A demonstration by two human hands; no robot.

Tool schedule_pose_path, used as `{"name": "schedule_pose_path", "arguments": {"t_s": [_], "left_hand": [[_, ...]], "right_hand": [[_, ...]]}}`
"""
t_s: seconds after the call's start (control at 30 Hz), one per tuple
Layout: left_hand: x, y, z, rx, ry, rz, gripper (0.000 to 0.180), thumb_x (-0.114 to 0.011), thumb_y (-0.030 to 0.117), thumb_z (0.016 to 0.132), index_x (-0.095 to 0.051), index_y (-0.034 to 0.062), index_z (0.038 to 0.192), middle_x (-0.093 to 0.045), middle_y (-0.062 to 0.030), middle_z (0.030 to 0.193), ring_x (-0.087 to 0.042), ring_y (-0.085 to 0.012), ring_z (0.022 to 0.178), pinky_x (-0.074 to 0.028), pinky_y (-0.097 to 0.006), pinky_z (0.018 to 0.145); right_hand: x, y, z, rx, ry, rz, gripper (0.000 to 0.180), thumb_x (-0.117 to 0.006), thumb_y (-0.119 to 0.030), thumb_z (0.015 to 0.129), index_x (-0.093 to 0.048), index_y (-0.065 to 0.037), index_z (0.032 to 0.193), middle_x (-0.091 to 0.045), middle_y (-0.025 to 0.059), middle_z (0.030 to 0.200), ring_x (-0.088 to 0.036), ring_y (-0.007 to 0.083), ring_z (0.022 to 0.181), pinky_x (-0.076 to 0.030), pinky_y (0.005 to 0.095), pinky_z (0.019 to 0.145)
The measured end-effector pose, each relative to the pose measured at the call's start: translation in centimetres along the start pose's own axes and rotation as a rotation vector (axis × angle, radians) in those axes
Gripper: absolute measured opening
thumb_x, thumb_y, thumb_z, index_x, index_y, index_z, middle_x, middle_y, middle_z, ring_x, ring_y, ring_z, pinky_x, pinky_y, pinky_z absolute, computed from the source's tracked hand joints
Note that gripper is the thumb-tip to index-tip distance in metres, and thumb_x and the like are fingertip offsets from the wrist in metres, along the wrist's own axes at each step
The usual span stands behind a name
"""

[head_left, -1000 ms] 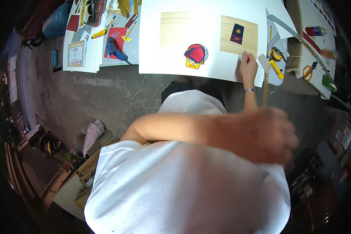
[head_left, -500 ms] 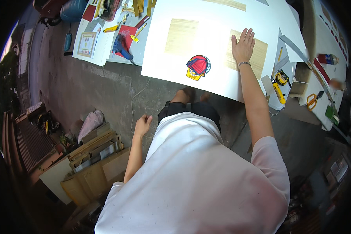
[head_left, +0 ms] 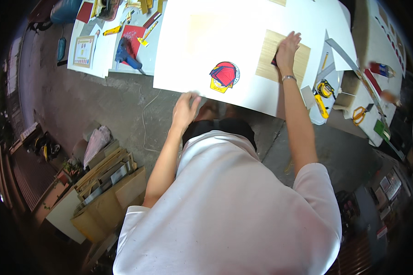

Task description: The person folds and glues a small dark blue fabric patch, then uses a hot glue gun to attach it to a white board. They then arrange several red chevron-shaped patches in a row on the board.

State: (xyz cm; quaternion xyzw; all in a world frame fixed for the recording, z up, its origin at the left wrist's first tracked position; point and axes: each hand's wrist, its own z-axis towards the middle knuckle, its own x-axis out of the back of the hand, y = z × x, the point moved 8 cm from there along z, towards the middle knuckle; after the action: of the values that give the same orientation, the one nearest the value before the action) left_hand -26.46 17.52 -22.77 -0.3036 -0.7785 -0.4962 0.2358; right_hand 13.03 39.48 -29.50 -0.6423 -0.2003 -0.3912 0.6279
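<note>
Head view: the right hand [head_left: 287, 48] lies flat, fingers together, pressing a small wooden panel [head_left: 282, 57] on the white board [head_left: 243, 41]. Her left hand [head_left: 186, 109], fingers loosely spread, touches the board's near edge.

Light: bright, even on the white board [head_left: 243, 41], near glare at its centre | Shadows: soft; concrete floor [head_left: 101, 105] dimmer | Edges: black fisheye vignette, straight lines bowed at the rim | Blur: left hand [head_left: 186, 107] smeared; tools on the right edge perhaps out of focus | Colour: warm cast
</note>
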Motion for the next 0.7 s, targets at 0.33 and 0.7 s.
{"name": "schedule_pose_path", "arguments": {"t_s": [0.33, 0.7], "left_hand": [[-4.9, 10.5, 8.2, -0.057, -0.025, 0.25, 0.083, -0.09, 0.04, 0.075, -0.054, -0.0004, 0.138, -0.055, -0.02, 0.135, -0.058, -0.0374, 0.122, -0.052, -0.046, 0.101], [-6.8, 10.1, 7.9, -0.134, -0.017, 0.389, 0.075, -0.09, 0.027, 0.075, -0.055, 0.0033, 0.137, -0.054, -0.0211, 0.136, -0.057, -0.0382, 0.122, -0.05, -0.047, 0.104]], "right_hand": [[16.9, 5.5, -15.4, -0.379, 0.233, 0.513, 0.03, -0.052, -0.025, 0.111, -0.066, 0.0, 0.101, -0.067, 0.0012, 0.085, -0.058, 0.0069, 0.073, -0.047, 0.0229, 0.067], [12.0, 3.3, -29.4, -0.466, -0.079, 0.319, 0.034, -0.061, -0.027, 0.106, -0.061, 0.001, 0.087, -0.069, 0.0083, 0.075, -0.066, 0.0133, 0.067, -0.051, 0.0298, 0.063]]}}
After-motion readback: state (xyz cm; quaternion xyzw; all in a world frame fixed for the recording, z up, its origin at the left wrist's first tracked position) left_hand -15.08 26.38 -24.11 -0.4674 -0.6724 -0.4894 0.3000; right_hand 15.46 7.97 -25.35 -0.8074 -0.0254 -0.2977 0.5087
